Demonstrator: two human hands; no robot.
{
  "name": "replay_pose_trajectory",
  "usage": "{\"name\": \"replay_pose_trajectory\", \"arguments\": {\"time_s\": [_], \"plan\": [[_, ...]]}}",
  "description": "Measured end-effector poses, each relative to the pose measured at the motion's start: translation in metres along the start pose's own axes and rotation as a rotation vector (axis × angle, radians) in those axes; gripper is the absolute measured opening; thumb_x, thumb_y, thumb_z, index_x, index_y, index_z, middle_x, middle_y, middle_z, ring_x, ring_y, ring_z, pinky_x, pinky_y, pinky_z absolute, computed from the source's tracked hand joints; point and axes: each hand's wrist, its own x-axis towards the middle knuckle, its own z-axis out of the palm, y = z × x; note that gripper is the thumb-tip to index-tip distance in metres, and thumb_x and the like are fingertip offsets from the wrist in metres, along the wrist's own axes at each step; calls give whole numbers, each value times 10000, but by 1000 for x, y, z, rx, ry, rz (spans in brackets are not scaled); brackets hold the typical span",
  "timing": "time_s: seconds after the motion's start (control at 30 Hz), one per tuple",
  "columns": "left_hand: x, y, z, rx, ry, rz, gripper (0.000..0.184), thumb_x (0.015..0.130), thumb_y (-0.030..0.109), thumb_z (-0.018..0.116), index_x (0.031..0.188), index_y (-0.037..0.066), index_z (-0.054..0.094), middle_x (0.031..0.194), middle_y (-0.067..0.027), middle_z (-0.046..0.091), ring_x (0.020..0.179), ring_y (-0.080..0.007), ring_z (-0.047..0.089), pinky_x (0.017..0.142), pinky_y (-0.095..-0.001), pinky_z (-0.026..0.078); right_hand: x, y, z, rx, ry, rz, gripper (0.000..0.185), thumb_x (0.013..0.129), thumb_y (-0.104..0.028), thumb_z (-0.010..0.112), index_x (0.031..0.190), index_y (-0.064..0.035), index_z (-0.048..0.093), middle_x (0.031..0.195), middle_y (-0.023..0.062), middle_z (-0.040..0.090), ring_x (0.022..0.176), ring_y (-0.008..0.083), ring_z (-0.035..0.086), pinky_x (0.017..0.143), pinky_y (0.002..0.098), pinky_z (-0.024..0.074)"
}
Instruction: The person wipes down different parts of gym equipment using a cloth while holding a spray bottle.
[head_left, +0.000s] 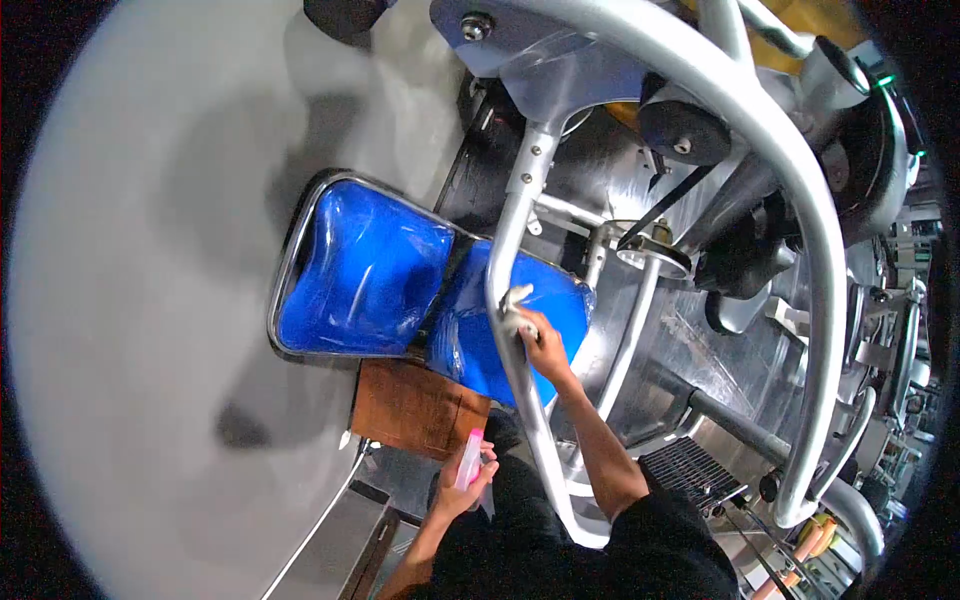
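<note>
Grey wall [130,270] | left hand [462,488] grips bottle [469,461] | right hand [545,348] clasps cloth [516,308] against tube [533,420]

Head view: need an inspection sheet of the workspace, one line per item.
Surface: silver tube, shiny; finer marks can't be judged.
Job's things: pale cloth against the tube; pink-topped bottle.
Clutter: blue chair, clear film on it, partly behind the tube; brown panel beside it.
Hands: right hand on the cloth; left hand, fingers around the bottle.
Cables: white cable, lower left.
Surroundings: grey wall left; metal equipment right.
</note>
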Motion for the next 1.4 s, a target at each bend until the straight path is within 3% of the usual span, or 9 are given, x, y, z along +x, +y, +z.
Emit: {"name": "replay_pose_trajectory", "arguments": {"time_s": [0.17,0.33,0.43,0.5,0.6,0.87,1.03,1.17,1.4], "plan": [[4,16,-3,-45,0,45,292,837,29,633,1110,23,529,850,-18,588,620,-74,557,549,-219,464,-68,-18,-39,-143,-290,67,439,805,53,527,1211,-110,549,1147,150,591,1097,328,554,905,367,451],[-5,27,-14,-92,-30,10,281,843,43,625,1105,20,526,835,-17,588,593,-77,555,536,-219,460,-156,-6,-68,-168,-346,-18,459,751,27,589,1192,-97,554,1146,163,597,1022,368,582,885,386,476],[-17,23,-27,-111,-30,58,279,845,40,621,1106,21,524,836,-20,585,592,-76,559,537,-222,463,-191,-5,-78,-196,-398,167,336,848,-32,566,1181,-78,548,1003,114,645,964,250,616,804,352,487],[-28,22,-37,-119,-20,77,280,845,36,619,1107,21,522,834,-22,584,590,-76,562,537,-223,464,-224,69,-82,540,-340,514,263,900,-105,534,1159,-59,554,950,46,644,855,161,607,740,306,484],[-46,20,-52,-147,-20,121,283,845,30,616,1110,22,517,834,-25,582,583,-76,565,537,-224,469,-213,-15,-73,292,-53,725,249,929,-164,502,1148,-58,557,908,-5,623,784,107,574,697,264,464],[-102,56,-87,-195,-55,228,359,867,8,566,1203,4,438,936,-81,550,640,-117,556,579,-263,498,-240,-123,-26,1182,172,611,305,908,-239,505,1140,-45,547,1010,49,643,888,161,610,812,327,476],[-129,71,-98,-329,-106,353,416,877,-53,511,1269,4,387,960,-97,543,692,-111,553,594,-258,505,-268,-131,-11,1169,188,637,365,878,-351,583,1144,-103,559,1013,-5,637,898,126,587,818,311,463],[-133,70,-108,-219,-131,317,406,876,-51,520,1260,8,401,969,-85,540,671,-99,543,597,-236,494,-272,-166,-6,1198,210,457,350,854,-315,628,1130,-107,569,1016,-12,629,899,118,579,825,301,451],[-122,92,-91,-266,-31,318,348,874,-5,570,1206,4,466,917,-45,568,646,-74,556,580,-229,478,-246,-159,-25,1028,220,492,290,855,-261,621,1091,-102,570,992,-10,627,837,101,592,748,272,469]]}}
